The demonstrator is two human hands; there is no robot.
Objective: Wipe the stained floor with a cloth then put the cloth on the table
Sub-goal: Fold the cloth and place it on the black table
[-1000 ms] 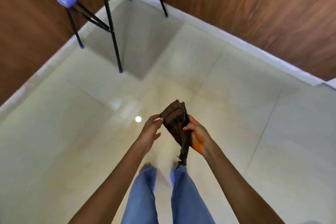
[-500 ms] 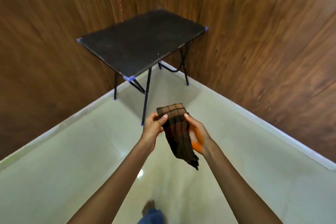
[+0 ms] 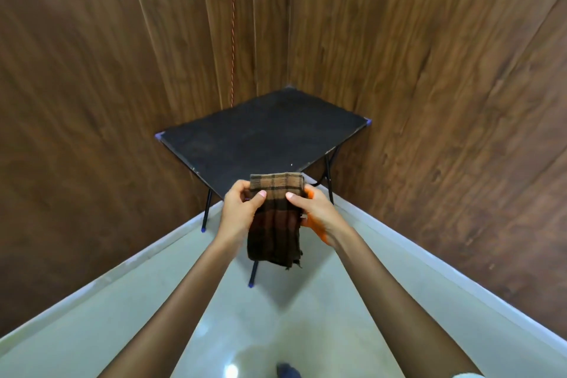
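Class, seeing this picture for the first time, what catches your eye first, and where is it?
The brown checked cloth hangs at the centre, held near its top by the left hand and the right hand. Just beyond it, a black table stands in the corner of the wood-panelled walls.

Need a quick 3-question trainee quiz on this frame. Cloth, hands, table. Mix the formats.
1. True or false: the brown checked cloth already lies on the black metal-legged table.
2. The cloth is held by: A) one hand only; B) both the left hand and the right hand; C) neither hand.
3. Fill in: the cloth's loose end hangs ____ the hands.
Key: 1 false; 2 B; 3 below.
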